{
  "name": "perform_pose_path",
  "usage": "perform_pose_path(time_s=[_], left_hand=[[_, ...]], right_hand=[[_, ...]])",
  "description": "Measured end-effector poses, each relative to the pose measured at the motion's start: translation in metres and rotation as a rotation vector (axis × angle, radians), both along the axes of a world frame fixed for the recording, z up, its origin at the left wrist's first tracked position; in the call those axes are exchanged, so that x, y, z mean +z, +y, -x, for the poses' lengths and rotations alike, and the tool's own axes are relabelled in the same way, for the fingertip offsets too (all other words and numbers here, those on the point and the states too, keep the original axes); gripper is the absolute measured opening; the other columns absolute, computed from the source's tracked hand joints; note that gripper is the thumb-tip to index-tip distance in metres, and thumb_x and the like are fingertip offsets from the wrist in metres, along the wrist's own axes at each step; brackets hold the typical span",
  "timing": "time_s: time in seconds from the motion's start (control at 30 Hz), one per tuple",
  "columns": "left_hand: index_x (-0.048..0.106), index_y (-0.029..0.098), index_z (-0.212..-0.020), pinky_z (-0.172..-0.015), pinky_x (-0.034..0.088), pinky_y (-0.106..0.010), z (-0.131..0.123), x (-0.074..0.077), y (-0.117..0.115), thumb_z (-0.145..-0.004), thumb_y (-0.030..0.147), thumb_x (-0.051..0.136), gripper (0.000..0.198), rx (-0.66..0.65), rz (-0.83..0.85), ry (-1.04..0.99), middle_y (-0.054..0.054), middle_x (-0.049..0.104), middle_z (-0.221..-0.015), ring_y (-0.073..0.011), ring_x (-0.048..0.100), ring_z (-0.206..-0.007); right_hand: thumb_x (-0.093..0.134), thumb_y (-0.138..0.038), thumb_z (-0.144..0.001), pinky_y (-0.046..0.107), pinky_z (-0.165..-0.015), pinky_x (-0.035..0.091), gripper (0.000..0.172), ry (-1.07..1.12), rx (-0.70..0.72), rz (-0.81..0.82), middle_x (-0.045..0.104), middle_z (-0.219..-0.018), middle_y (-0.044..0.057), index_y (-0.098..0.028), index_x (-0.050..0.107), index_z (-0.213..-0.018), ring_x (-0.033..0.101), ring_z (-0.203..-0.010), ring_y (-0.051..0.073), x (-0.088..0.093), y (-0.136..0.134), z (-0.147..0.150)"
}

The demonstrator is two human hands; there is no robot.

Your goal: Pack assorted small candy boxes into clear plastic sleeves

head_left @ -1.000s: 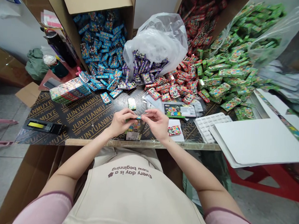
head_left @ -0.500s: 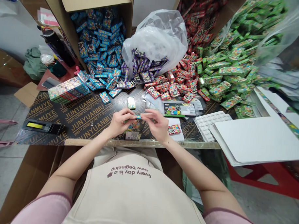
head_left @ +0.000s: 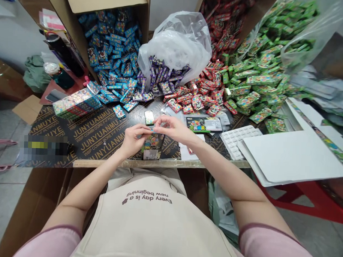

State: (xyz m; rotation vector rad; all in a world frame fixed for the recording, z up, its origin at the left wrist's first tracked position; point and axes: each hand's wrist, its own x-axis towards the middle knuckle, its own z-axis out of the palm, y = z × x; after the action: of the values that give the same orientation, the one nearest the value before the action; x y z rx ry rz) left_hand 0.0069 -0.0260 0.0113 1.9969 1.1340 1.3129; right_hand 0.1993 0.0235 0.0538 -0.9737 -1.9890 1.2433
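1. The left hand [head_left: 134, 139] rests just in from the near edge of the board [head_left: 95, 141], around the middle of that edge. Its fingers are curled, with the thumb and forefinger pinched on a small blue piece [head_left: 151, 130], which shows only as a sliver between the fingertips.
2. The right hand [head_left: 173, 129] comes in from the right, its fingers bent and partly closed. Their tips reach the blue piece, but it is hard to tell whether they grip it or only sit just beside it.
3. The blue piece lies between the hands, at the end of the left hand's pinch. Its long axis seems to run roughly left to right, across the person's body, though it is too small and too hidden to be sure. The left hand has the surer hold.
4. Directly below the hands, a colourful packet [head_left: 153, 146] lies near the board's near edge. Just beyond the fingertips, a small pack [head_left: 149, 117] lies apart from them.
5. To the right, a printed card [head_left: 204, 124] and a white tray [head_left: 235, 144] lie on the board. Heaps of blue packs [head_left: 112, 55] and red packs [head_left: 200, 95] rise beyond its far edge.
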Motion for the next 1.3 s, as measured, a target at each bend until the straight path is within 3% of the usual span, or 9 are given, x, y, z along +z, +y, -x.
perform_pose_path(time_s=[0.2, 0.57, 0.63, 0.7, 0.8, 0.9, 1.0, 1.13, 1.3], left_hand=[[0.066, 0.015, -0.071, -0.065, 0.055, -0.027, 0.000, -0.002, -0.002, -0.077, 0.017, 0.067, 0.006, 0.052, 0.024, -0.075, -0.007, 0.074, -0.081, -0.0162, 0.070, -0.072], [0.056, 0.018, -0.067, -0.066, 0.050, -0.027, -0.015, -0.010, -0.003, -0.076, 0.022, 0.072, 0.019, 0.195, -0.067, -0.022, -0.003, 0.068, -0.075, -0.0143, 0.064, -0.070], [0.061, 0.018, -0.077, -0.069, 0.051, -0.029, -0.017, -0.017, -0.006, -0.074, 0.024, 0.074, 0.015, 0.209, 0.025, -0.075, -0.003, 0.069, -0.082, -0.0157, 0.065, -0.076], [0.063, 0.018, -0.095, -0.071, 0.053, -0.030, -0.019, -0.028, -0.012, -0.071, 0.027, 0.078, 0.030, 0.189, 0.184, -0.188, -0.005, 0.070, -0.090, -0.0175, 0.066, -0.081], [0.063, 0.015, -0.098, -0.069, 0.055, -0.030, -0.012, -0.046, -0.019, -0.075, 0.031, 0.075, 0.030, 0.002, 0.417, -0.290, -0.006, 0.071, -0.086, -0.0186, 0.068, -0.077], [0.066, 0.014, -0.097, -0.073, 0.056, -0.032, 0.017, -0.047, -0.017, -0.082, 0.030, 0.067, 0.023, 0.055, 0.405, -0.180, -0.005, 0.072, -0.085, -0.0198, 0.068, -0.079], [0.066, 0.017, -0.109, -0.081, 0.055, -0.034, 0.071, -0.025, -0.003, -0.085, 0.026, 0.061, 0.025, 0.291, 0.206, 0.001, -0.003, 0.073, -0.094, -0.0205, 0.068, -0.087], [0.061, 0.020, -0.123, -0.104, 0.044, -0.040, 0.161, 0.007, 0.031, -0.083, 0.012, 0.051, 0.042, 0.590, -0.064, 0.306, -0.007, 0.066, -0.124, -0.0245, 0.059, -0.118], [0.049, 0.013, -0.136, -0.111, 0.031, -0.042, 0.239, 0.019, 0.084, -0.085, 0.009, 0.041, 0.052, 0.876, 0.088, 0.693, -0.014, 0.050, -0.142, -0.0275, 0.043, -0.134]], right_hand=[[0.064, -0.041, -0.081, 0.025, -0.055, 0.036, 0.029, -0.029, 0.061, 0.125, 0.056, -0.063, -0.002, -0.017, 0.057, -0.066, 0.047, -0.058, 0.010, -0.013, 0.000, 0.014], [0.071, -0.041, -0.072, 0.023, -0.050, 0.033, 0.030, 0.086, -0.060, 0.221, 0.053, -0.057, -0.004, -0.019, 0.052, -0.064, 0.046, -0.053, 0.009, -0.022, -0.004, 0.021], [0.075, -0.041, -0.066, 0.022, -0.051, 0.036, 0.033, 0.222, -0.180, 0.247, 0.051, -0.059, -0.006, -0.020, 0.050, -0.068, 0.047, -0.054, 0.009, -0.028, -0.009, 0.025], [0.077, -0.040, -0.063, 0.022, -0.050, 0.037, 0.035, 0.331, -0.299, 0.327, 0.050, -0.059, -0.008, -0.022, 0.049, -0.074, 0.048, -0.053, 0.009, -0.035, -0.013, 0.027], [0.070, -0.043, -0.069, 0.024, -0.048, 0.041, 0.033, 0.392, -0.349, 0.568, 0.056, -0.061, -0.007, -0.025, 0.052, -0.089, 0.052, -0.049, 0.012, -0.046, -0.008, 0.021], [0.063, -0.054, -0.074, 0.032, -0.061, 0.052, 0.034, 0.462, -0.384, 0.648, 0.067, -0.077, 0.001, -0.027, 0.055, -0.095, 0.067, -0.071, 0.019, -0.058, 0.007, 0.004], [0.060, -0.060, -0.075, 0.037, -0.073, 0.055, 0.035, 0.466, -0.482, 0.612, 0.069, -0.089, 0.004, -0.030, 0.059, -0.092, 0.069, -0.085, 0.021, -0.070, 0.016, -0.016], [0.075, -0.057, -0.062, 0.035, -0.074, 0.054, 0.041, 0.336, -0.638, 0.459, 0.069, -0.091, 0.004, -0.027, 0.066, -0.089, 0.067, -0.082, 0.021, -0.088, 0.004, -0.029], [0.078, -0.063, -0.054, 0.038, -0.076, 0.055, 0.048, 0.148, -0.507, 0.438, 0.071, -0.086, 0.008, -0.023, 0.071, -0.080, 0.066, -0.078, 0.024, -0.099, -0.012, -0.022]])
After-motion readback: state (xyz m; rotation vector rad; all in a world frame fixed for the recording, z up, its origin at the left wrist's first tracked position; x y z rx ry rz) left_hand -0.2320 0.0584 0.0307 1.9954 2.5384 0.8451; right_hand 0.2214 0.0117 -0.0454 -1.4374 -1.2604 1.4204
